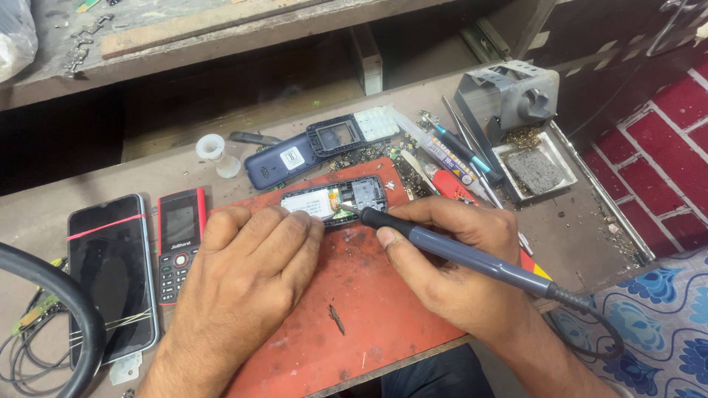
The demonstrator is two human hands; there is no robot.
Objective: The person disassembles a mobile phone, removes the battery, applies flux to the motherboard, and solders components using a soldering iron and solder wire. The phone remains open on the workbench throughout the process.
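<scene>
I see the opened black phone body with its circuit board bare (pixel 335 199) lying at the far edge of the worn red rubber work mat (pixel 369 309) on the table (pixel 568 236), and I take that mat as my landmark. My left hand (pixel 247 280) lies flat on the mat, fingers together, their tips pressing on the near left end of the phone body. My right hand (pixel 450 265) is closed around the grey pen-shaped soldering iron with a black grip (pixel 457 254), whose tip touches the board near the middle of the phone body; its cable runs off past the mat's right edge. Beyond the mat's far edge lie a dark blue phone back cover (pixel 279 163), a black front frame with a white keypad (pixel 350 131) and a small white solder spool (pixel 212 147). Left of the mat sit a red-and-black keypad phone (pixel 179 243) and a black smartphone bound with a red rubber band (pixel 110 276). Right of the mat's far corner stands a grey metal iron stand with a sponge tray (pixel 516 110).
</scene>
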